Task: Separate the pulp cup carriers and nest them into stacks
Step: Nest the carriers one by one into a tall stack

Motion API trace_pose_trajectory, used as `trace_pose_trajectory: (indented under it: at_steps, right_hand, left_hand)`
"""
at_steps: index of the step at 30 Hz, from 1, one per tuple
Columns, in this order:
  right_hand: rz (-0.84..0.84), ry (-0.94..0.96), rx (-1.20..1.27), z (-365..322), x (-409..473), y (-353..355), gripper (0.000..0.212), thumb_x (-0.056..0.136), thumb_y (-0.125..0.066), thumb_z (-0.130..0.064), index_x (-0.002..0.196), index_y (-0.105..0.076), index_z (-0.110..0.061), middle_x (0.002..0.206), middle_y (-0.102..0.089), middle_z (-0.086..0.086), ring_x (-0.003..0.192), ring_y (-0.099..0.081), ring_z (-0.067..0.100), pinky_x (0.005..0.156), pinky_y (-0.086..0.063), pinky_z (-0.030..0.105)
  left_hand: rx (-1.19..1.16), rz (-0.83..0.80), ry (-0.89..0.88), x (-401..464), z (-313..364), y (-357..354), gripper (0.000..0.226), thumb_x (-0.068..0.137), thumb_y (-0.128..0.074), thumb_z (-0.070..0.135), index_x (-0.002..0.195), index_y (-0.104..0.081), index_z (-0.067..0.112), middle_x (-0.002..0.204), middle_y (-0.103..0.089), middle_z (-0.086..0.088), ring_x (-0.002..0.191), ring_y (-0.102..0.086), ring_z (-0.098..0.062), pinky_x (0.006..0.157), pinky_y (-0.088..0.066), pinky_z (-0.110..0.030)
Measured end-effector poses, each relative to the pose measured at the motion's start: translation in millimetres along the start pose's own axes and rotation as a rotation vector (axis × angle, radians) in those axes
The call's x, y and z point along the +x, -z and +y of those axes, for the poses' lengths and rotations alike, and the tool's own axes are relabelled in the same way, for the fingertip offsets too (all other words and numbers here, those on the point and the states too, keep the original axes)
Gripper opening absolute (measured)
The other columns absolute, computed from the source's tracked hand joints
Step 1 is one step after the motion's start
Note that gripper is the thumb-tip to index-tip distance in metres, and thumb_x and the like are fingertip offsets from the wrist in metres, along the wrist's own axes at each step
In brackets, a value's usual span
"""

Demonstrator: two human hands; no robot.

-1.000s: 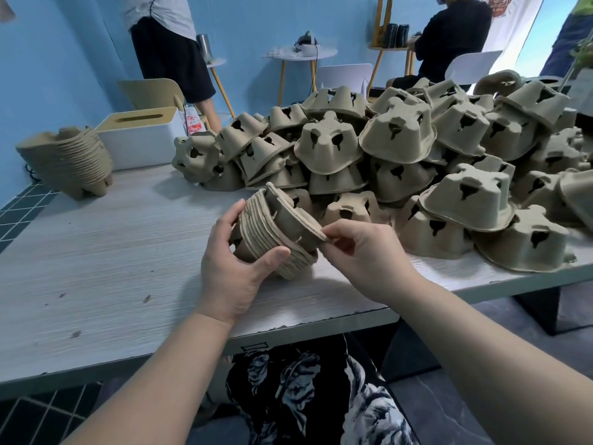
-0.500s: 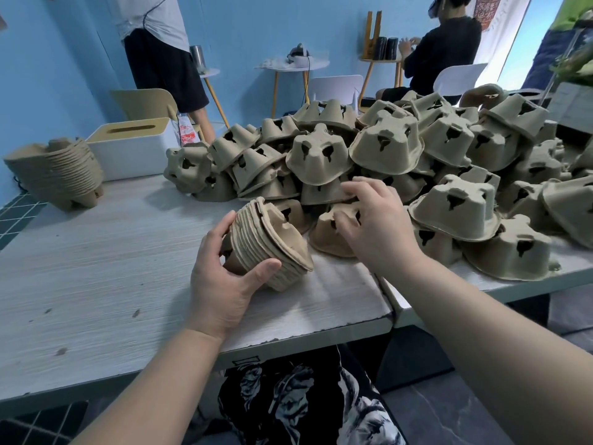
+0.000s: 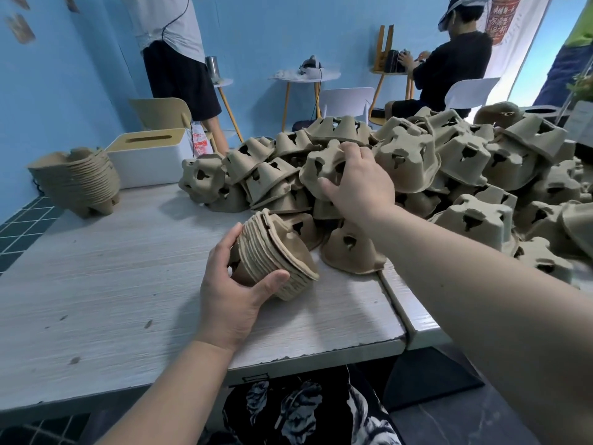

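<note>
My left hand grips a nested stack of brown pulp cup carriers, tipped on its side just above the wooden table. My right hand reaches into the big heap of loose carriers and its curled fingers grasp one upside-down carrier at the heap's front. A single carrier lies upside down on the table right of the held stack. A finished nested stack stands at the table's far left.
A white tissue box sits behind the far-left stack. The table's front edge runs below my hands, with a seam to a second tabletop. Two people, chairs and small side tables stand by the blue wall behind.
My right hand left the held stack and reached forward and up into the heap, closing on a loose carrier. My left hand keeps hold of the stack.
</note>
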State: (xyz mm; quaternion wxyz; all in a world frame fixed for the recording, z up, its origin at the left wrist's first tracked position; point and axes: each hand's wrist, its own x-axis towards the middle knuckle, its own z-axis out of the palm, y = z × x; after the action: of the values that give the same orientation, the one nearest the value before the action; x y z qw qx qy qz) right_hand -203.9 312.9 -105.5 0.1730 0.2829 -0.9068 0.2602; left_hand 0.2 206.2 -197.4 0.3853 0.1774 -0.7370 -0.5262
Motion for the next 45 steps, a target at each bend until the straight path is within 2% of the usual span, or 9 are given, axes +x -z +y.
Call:
trace_pose_trajectory:
  at_steps: [8,12,14,22,25,32,38,40,45]
  right_hand:
    - [0.012,0.034,0.017,0.7,-9.1,2.5,0.078,0.08,-0.062,-0.046,0.145,-0.027,-0.022,0.137,-0.038,0.005,0.106,-0.055,0.03,0.07,-0.041,0.033]
    - [-0.017,-0.01,0.002,0.9,-12.1,4.3,0.081,0.079,-0.062,-0.054,0.144,-0.029,-0.018,0.138,-0.036,0.006,0.112,-0.053,0.029,0.073,-0.042,0.033]
    - [-0.015,-0.03,-0.012,1.1,-14.5,5.2,0.074,0.079,-0.061,-0.055,0.137,-0.038,-0.015,0.133,-0.038,0.006,0.108,-0.054,0.029,0.074,-0.043,0.034]
    - [-0.018,0.013,0.01,6.9,-27.9,10.7,0.054,0.08,-0.067,-0.047,0.121,-0.05,-0.017,0.118,-0.042,0.003,0.098,-0.055,0.026,0.075,-0.046,0.034]
    - [0.022,0.053,0.045,10.4,-33.8,16.0,0.04,0.083,-0.066,-0.036,0.115,-0.053,-0.015,0.116,-0.045,0.005,0.093,-0.056,0.028,0.075,-0.046,0.035]
    - [0.143,0.123,0.292,18.3,-56.3,23.2,0.032,0.074,-0.078,-0.031,0.098,-0.064,-0.014,0.11,-0.051,0.001,0.079,-0.05,0.013,0.073,-0.041,0.026]
    - [0.046,0.218,0.271,30.3,-84.3,13.4,0.031,0.072,-0.079,-0.014,0.102,-0.073,-0.02,0.136,-0.047,0.011,0.12,-0.043,0.034,0.1,-0.036,0.037]
    - [-0.035,0.193,0.349,32.5,-89.1,13.5,0.037,0.077,-0.073,-0.005,0.109,-0.071,-0.022,0.145,-0.039,0.011,0.13,-0.04,0.032,0.104,-0.037,0.039]
    - [-0.052,0.13,0.384,29.8,-94.8,19.5,0.052,0.081,-0.062,0.004,0.125,-0.062,-0.025,0.147,-0.04,0.006,0.134,-0.04,0.02,0.108,-0.032,0.025]
  left_hand:
    - [-0.044,-0.024,0.006,-1.8,2.2,-1.8,0.094,0.05,-0.082,0.059,0.134,-0.044,0.04,0.135,-0.053,0.002,0.122,-0.054,-0.01,0.105,-0.048,-0.037]
    - [-0.073,-0.037,0.002,-3.2,6.9,-3.0,0.098,0.051,-0.084,0.057,0.137,-0.043,0.031,0.134,-0.053,0.005,0.116,-0.054,0.003,0.092,-0.046,-0.012]
    - [-0.08,-0.044,0.004,-3.4,8.8,-3.4,0.1,0.05,-0.087,0.056,0.137,-0.043,0.03,0.132,-0.053,0.01,0.114,-0.054,0.007,0.088,-0.044,-0.007]
    - [-0.074,-0.04,-0.02,-4.9,11.0,-4.9,0.095,0.053,-0.084,0.039,0.138,-0.045,0.021,0.124,-0.055,0.015,0.106,-0.055,0.012,0.091,-0.048,-0.011]
    - [-0.054,-0.055,-0.035,-5.0,10.8,-3.9,0.1,0.051,-0.093,0.051,0.135,-0.045,0.026,0.123,-0.055,0.017,0.106,-0.056,0.012,0.089,-0.048,-0.011]
    - [-0.054,-0.065,-0.044,-4.9,9.8,-3.4,0.103,0.042,-0.084,0.068,0.132,-0.045,0.033,0.124,-0.055,0.02,0.109,-0.056,0.011,0.09,-0.05,-0.014]
    - [-0.013,-0.061,-0.051,-5.7,9.5,-4.4,0.095,0.052,-0.091,0.052,0.133,-0.044,0.031,0.123,-0.054,0.02,0.107,-0.054,0.015,0.088,-0.047,-0.009]
    - [-0.009,-0.063,-0.052,-5.7,9.5,-4.2,0.094,0.054,-0.091,0.051,0.133,-0.044,0.032,0.124,-0.054,0.019,0.106,-0.054,0.016,0.089,-0.047,-0.009]
    - [-0.007,-0.069,-0.042,-4.9,8.4,-3.6,0.091,0.05,-0.08,0.059,0.131,-0.043,0.037,0.122,-0.054,0.023,0.109,-0.054,0.013,0.09,-0.048,-0.011]
